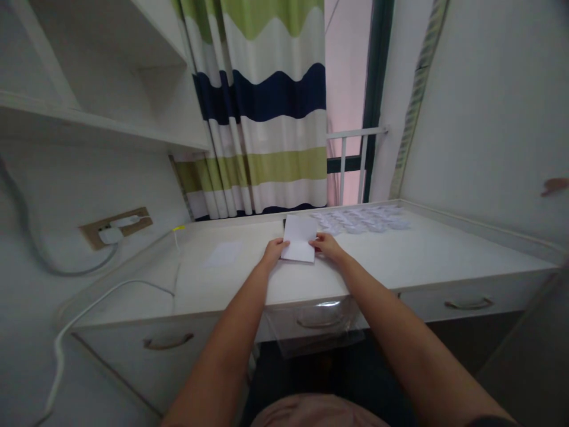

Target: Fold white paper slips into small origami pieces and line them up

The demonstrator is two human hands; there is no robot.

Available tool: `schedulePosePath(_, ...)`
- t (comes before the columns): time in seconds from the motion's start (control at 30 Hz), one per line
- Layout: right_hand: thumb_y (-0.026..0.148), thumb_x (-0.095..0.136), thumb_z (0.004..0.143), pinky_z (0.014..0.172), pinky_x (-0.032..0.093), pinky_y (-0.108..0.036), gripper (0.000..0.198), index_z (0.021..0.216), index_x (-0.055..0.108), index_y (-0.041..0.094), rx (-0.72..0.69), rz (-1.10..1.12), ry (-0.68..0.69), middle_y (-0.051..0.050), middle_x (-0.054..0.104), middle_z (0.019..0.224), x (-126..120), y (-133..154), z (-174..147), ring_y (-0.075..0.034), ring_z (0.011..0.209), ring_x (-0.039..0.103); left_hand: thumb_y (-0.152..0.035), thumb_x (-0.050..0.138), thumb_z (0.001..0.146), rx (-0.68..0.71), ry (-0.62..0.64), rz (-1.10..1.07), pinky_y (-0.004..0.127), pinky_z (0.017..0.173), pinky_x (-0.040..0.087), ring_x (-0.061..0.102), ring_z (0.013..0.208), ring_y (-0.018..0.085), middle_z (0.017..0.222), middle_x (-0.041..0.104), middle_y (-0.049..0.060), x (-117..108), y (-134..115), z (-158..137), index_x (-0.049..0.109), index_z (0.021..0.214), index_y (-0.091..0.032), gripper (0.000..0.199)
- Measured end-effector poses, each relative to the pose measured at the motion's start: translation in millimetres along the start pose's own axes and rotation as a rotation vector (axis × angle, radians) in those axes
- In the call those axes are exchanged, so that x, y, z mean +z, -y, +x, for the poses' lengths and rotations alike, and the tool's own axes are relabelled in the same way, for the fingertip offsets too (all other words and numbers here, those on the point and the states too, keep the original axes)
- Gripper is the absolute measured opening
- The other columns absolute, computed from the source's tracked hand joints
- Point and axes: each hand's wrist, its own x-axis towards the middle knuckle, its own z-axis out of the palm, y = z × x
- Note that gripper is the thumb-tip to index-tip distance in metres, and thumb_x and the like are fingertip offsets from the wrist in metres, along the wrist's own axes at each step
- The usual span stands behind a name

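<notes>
Between my two hands, just above the desk, is a white sheet of paper [300, 237], tilted up towards me. My left hand [274, 250] pinches its left edge, thumb on the front. My right hand [325, 243] grips the opposite edge in the same way, its fingers behind the sheet. A thin dark edge shows behind the paper's upper left corner; what it belongs to is hidden. To the left, another white sheet [223, 254] lies flat on the desk. Several small clear or white pieces [362, 219] are laid out in rows at the back right.
The white desk [427, 249] has drawers with metal handles. A clear plastic bag [315, 332] hangs from its front edge. On the left, a white cable [111, 290] crosses the desk near a wall socket [115, 228]. A shelf [102, 127] juts out above; a striped curtain [284, 136] hangs behind.
</notes>
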Motion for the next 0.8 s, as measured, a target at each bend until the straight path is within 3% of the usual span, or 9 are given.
schedulePosePath(0.13,0.012,0.066,0.057,0.042,0.038,-0.019,0.012,0.065,0.058,0.014,0.01,0.043,0.028,0.003,0.054,0.049,2.0,0.2,-2.8,-0.008,0.043,0.048,-0.023,0.068,0.057,0.033,0.0,-0.036,0.02,0.049,0.039,0.051,0.05,0.01,0.056,0.058,0.0,-4.3,-0.7,-2.7,0.06,0.068,-0.011,0.018)
schedulePosePath(0.2,0.012,0.067,0.056,0.046,0.042,-0.02,0.017,0.07,0.058,0.015,0.025,0.117,-0.029,0.003,0.056,0.052,2.3,2.0,-3.9,-0.009,0.046,0.051,-0.021,0.068,0.057,0.035,0.01,-0.045,0.021,0.052,0.041,0.052,0.052,0.01,0.057,0.058,0.0,-3.4,-1.7,-3.0,0.061,0.071,-0.012,0.019)
schedulePosePath(0.33,0.016,0.067,0.054,0.055,0.046,-0.023,0.019,0.073,0.061,0.016,0.031,0.207,-0.014,0.001,0.06,0.058,2.5,5.1,-4.9,-0.011,0.054,0.055,-0.018,0.067,0.055,0.035,0.011,-0.117,0.023,0.056,0.043,0.055,0.056,0.012,0.061,0.061,0.0,0.9,-5.0,-3.9,0.061,0.082,-0.013,0.027)
schedulePosePath(0.6,0.014,0.054,0.055,0.056,0.042,-0.022,0.011,0.059,0.065,0.016,-0.025,0.142,0.002,0.0,0.061,0.058,6.5,4.5,-3.6,-0.01,0.056,0.053,-0.014,0.05,0.055,0.069,-0.012,-0.07,0.018,0.046,0.031,0.046,0.05,0.009,0.054,0.053,-0.001,1.0,-10.3,-7.0,0.057,0.053,-0.014,0.007)
schedulePosePath(0.7,0.016,0.051,0.058,0.06,0.044,-0.023,0.014,0.058,0.065,0.016,-0.018,0.126,-0.003,-0.002,0.063,0.065,7.2,5.3,-4.7,-0.011,0.062,0.056,-0.019,0.05,0.059,0.039,-0.039,-0.052,0.019,0.048,0.034,0.048,0.055,0.011,0.057,0.054,0.001,0.4,-10.4,-6.9,0.057,0.054,-0.014,0.01)
schedulePosePath(0.8,0.021,0.054,0.062,0.061,0.046,-0.024,0.012,0.061,0.065,0.015,-0.039,0.096,0.035,-0.003,0.063,0.069,6.6,5.8,-7.1,-0.012,0.064,0.056,-0.021,0.057,0.058,0.112,-0.062,0.04,0.02,0.051,0.037,0.05,0.061,0.012,0.067,0.057,0.002,0.7,-10.9,-9.0,0.06,0.063,-0.014,0.009)
